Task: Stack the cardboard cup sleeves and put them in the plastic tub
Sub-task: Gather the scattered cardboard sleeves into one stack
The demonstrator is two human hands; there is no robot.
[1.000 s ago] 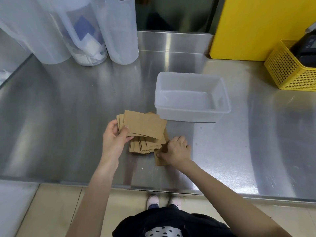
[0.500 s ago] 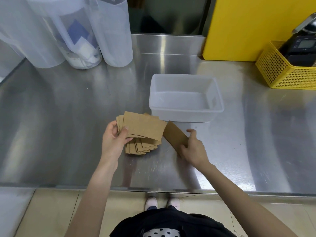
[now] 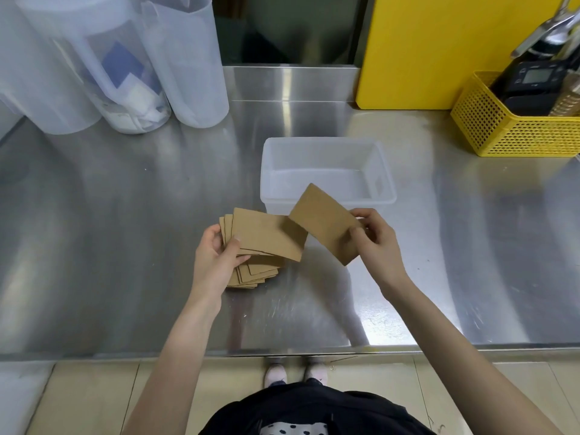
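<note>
Steel counter (image 3: 125,246), tiled floor below. At the back, clear jugs (image 3: 131,58), a yellow panel (image 3: 439,42), a yellow basket (image 3: 502,130) with a black gadget. Plastic tub (image 3: 326,146) mid-counter, empty. Left hand (image 3: 216,262) gripping a fanned stack of sleeves (image 3: 263,237), its lower edge on the counter. Right hand (image 3: 376,243) pinching a single sleeve (image 3: 323,221), now lifted off the counter, tilted, overlapping the tub's near rim and touching the stack's corner.
</note>
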